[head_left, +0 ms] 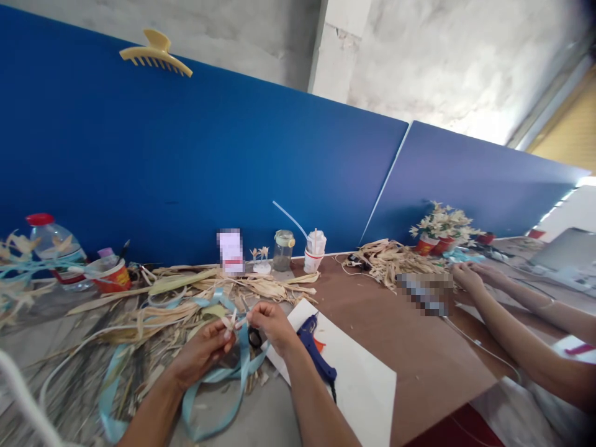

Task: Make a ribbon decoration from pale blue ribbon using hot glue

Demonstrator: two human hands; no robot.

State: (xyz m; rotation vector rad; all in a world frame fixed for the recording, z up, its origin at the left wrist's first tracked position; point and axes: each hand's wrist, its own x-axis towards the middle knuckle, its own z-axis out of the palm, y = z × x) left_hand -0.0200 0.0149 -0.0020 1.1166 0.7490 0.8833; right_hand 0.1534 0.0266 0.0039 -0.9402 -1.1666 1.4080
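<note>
My left hand [209,344] is closed in a pinch on a small pale flower [230,322] that looks made of dried husk. Close to its right, my right hand [272,323] has thumb and forefinger pressed together at the flower's side; what they grip is too small to make out. Below and between the hands lies light blue ribbon [244,366], looped over the table. The black handle of a pair of scissors [254,337] shows just under my right fingers. A blue glue gun [316,351] rests on a white board [367,391] right of my right forearm.
Dried husk strips [186,298] cover the table's left and back. Along the blue partition [233,155] stand a plastic bottle [56,242], a red cup [112,276], a glass jar [283,251] and a white cup [314,257]. At right, another person's arms [507,323] work near potted flowers [442,226].
</note>
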